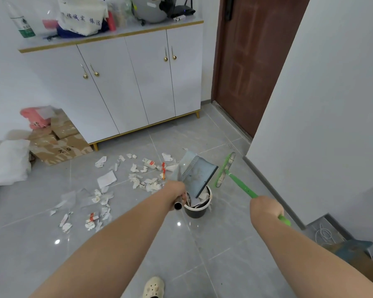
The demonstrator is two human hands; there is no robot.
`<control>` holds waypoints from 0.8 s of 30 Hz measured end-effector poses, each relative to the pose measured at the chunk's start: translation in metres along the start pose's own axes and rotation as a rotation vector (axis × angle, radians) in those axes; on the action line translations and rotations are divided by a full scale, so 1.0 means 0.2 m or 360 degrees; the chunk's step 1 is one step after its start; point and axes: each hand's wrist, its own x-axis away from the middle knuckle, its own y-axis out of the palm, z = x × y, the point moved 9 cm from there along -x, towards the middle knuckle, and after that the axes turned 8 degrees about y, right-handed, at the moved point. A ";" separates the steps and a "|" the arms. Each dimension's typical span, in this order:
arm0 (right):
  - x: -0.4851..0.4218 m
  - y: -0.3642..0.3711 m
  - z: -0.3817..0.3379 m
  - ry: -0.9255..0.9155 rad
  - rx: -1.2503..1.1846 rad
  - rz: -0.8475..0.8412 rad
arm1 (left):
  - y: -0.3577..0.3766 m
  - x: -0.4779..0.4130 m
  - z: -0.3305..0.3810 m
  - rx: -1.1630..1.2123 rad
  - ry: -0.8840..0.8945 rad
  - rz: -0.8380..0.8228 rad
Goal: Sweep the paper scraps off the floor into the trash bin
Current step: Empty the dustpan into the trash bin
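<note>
- Head view, grip one: left hand [178,193], fingers curled round the metal tube handle [178,205] of a dustpan [199,175]; the open end of the tube shows just below the fist.
- Grip two: right hand [267,208], clenched round the green shaft of a broom [243,187], part-way along it, with the end of the shaft showing behind the fist.
- Dustpan: grey-blue, with a comb of teeth along one edge, held tilted with its lower corner dipped into the mouth of the trash bin [195,212]. Judged purpose: tipping a collected load so that it slides into the bin and does not spill on the floor [224,254].
- Broom head [225,169]: green frame with pale bristles, just to the right of the dustpan and apart from it. Whether it rests on the tiles or hangs clear of them cannot be told. Judged purpose: parked out of the way while the pan is emptied, ready for the next sweep.
- Trash bin: small, dark-walled with a pale rim, standing on the tiles between the two forearms; crumpled white paper shows inside, under the pan.
- Paper scraps [106,179]: torn white pieces, some with red print, plus one larger flat sheet. They lie in two loose patches on the floor, one just left of the dustpan and one nearer the person, left of the left forearm. All are well outside the bin.
- Judged progress: part done, with much paper left to gather.
- Surroundings: white cabinet [138,82] behind the scraps and cardboard boxes [60,145] at its left foot.
</note>
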 end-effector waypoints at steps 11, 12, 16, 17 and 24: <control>0.08 -0.18 -0.10 -0.0005 -0.0394 0.0098 | -0.27 0.10 0.10 0.0732 0.0112 -0.0052; 0.10 -0.20 -0.12 -0.0003 -0.0413 0.0096 | -0.29 0.11 0.09 0.0790 0.0120 -0.0057; 0.16 -0.26 -0.25 -0.0045 -0.0437 0.0060 | -0.50 0.14 0.03 0.0980 0.0123 0.0007; 0.18 -0.27 -0.29 -0.0061 -0.0450 0.0045 | -0.56 0.14 0.00 0.1021 0.0114 0.0031; 0.40 -0.24 -0.64 -0.0185 -0.0458 -0.0023 | -0.97 0.17 -0.21 0.0956 0.0082 0.0110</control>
